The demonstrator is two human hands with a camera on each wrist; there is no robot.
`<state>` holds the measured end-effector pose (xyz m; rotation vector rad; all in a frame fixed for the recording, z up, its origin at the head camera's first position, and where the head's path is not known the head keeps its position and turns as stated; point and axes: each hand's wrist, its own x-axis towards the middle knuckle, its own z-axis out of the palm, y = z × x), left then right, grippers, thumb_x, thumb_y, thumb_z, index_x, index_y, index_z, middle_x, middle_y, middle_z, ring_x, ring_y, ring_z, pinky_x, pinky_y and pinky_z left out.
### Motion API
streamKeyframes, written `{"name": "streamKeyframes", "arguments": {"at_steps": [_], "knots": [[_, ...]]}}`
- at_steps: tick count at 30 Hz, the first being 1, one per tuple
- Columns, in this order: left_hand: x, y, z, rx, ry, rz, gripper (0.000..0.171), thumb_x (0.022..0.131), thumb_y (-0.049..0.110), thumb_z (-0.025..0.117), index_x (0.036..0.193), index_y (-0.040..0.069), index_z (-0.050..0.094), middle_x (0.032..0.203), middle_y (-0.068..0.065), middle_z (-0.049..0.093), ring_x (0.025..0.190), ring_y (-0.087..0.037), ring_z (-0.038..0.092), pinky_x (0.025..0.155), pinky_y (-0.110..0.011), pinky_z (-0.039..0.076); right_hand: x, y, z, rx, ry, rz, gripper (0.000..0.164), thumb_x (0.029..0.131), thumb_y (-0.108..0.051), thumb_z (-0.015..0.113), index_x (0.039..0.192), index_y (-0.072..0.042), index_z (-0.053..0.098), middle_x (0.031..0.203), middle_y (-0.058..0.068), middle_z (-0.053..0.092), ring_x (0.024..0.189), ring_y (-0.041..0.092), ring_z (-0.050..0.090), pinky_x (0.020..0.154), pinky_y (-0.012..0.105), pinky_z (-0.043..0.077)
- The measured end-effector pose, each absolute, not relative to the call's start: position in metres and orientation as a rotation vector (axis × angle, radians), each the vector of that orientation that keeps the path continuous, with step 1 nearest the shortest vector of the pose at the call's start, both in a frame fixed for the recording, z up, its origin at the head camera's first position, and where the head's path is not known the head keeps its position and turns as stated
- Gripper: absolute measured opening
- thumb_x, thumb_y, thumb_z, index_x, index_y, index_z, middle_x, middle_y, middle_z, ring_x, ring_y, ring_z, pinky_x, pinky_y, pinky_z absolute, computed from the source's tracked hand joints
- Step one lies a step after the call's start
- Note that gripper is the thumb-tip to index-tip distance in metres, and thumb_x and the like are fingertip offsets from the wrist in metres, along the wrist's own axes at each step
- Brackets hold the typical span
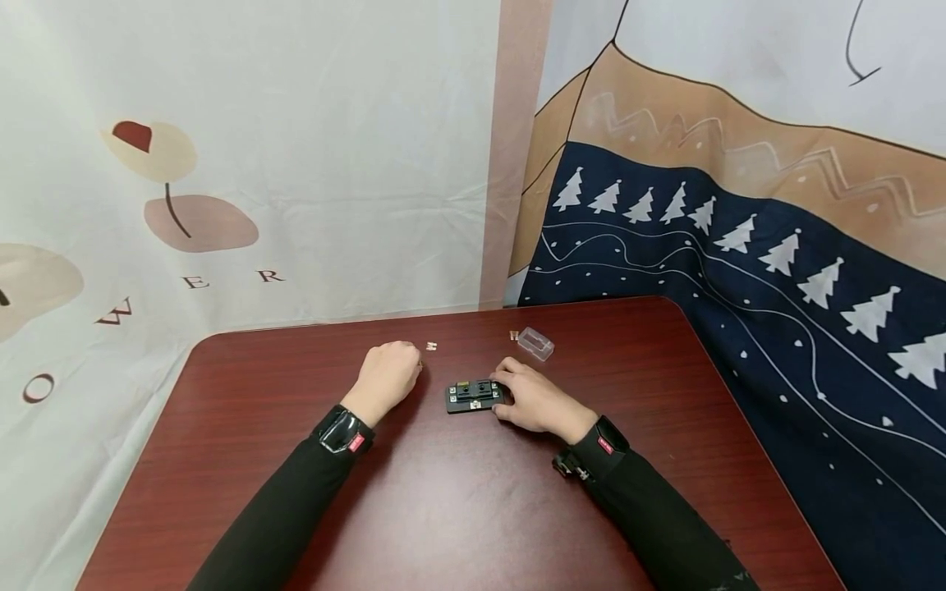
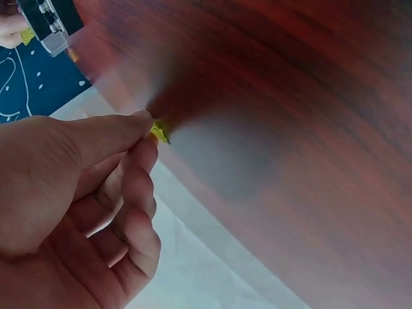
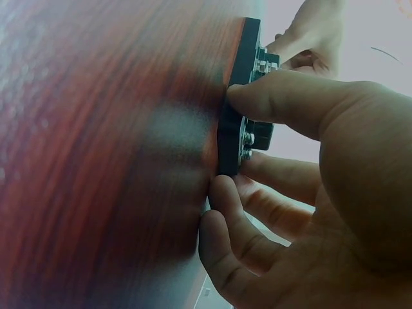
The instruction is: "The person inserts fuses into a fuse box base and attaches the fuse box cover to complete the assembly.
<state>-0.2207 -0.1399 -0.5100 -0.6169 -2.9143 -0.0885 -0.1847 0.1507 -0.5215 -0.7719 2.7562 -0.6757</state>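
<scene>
My left hand (image 1: 387, 376) is held over the table, left of a small black block. In the left wrist view its thumb and forefinger pinch a tiny yellow piece (image 2: 159, 132), mostly hidden by the fingertips. The black block (image 1: 473, 397), a flat base with a raised middle and silver screws, lies on the table between the hands. A spot of yellow (image 1: 463, 383) shows on its top. My right hand (image 1: 538, 400) grips the block's right end. In the right wrist view the thumb presses along the side of the base (image 3: 246, 51), with the fingers around the end.
A clear plastic case (image 1: 535, 344) lies near the table's back edge, with a small brownish piece (image 1: 514, 335) at its left. Small pale pieces (image 1: 432, 346) lie right of the left hand. Hanging cloths stand behind the dark red table (image 1: 443, 509).
</scene>
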Motion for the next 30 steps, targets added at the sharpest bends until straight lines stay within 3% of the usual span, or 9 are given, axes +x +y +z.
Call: {"name": "streamKeyframes", "arguments": {"at_steps": [6, 12, 21, 30], "knots": [[-0.223, -0.141, -0.51, -0.692, -2.888, -0.093, 0.018, 0.095, 0.009, 0.077, 0.078, 0.007, 0.077, 0.079, -0.007, 0.073, 0.075, -0.034, 0.076, 0.063, -0.052, 0.062, -0.185, 0.151, -0.522, -0.778, 2.766, -0.666, 0.042, 0.096, -0.02, 0.081, 0.136, -0.009, 0.073, 0.129, 0.003, 0.061, 0.108, 0.018, 0.057, 0.098, 0.039, 0.05], [-0.241, -0.149, -0.534, -0.768, -2.849, -0.069, 0.019, 0.093, 0.009, 0.071, 0.074, 0.01, 0.075, 0.076, -0.006, 0.07, 0.069, -0.031, 0.072, 0.059, -0.054, 0.059, -0.185, 0.151, -0.522, -0.776, 2.761, -0.665, 0.041, 0.097, -0.02, 0.081, 0.136, -0.009, 0.073, 0.13, 0.003, 0.061, 0.109, 0.018, 0.057, 0.098, 0.039, 0.05], [-0.231, -0.141, -0.504, -0.793, -2.942, -0.017, 0.021, 0.093, 0.007, 0.074, 0.073, 0.008, 0.072, 0.079, -0.009, 0.071, 0.076, -0.031, 0.074, 0.067, -0.051, 0.063, -0.185, 0.151, -0.52, -0.783, 2.757, -0.649, 0.044, 0.098, -0.022, 0.081, 0.139, -0.009, 0.072, 0.132, 0.005, 0.06, 0.11, 0.019, 0.057, 0.1, 0.038, 0.049], [-0.233, -0.14, -0.502, -0.813, -2.975, 0.035, 0.02, 0.094, 0.007, 0.072, 0.074, 0.009, 0.072, 0.081, -0.008, 0.071, 0.077, -0.029, 0.074, 0.069, -0.048, 0.063, -0.185, 0.151, -0.522, -0.779, 2.758, -0.656, 0.044, 0.097, -0.022, 0.081, 0.139, -0.01, 0.072, 0.132, 0.004, 0.06, 0.11, 0.019, 0.057, 0.1, 0.039, 0.05]]}}
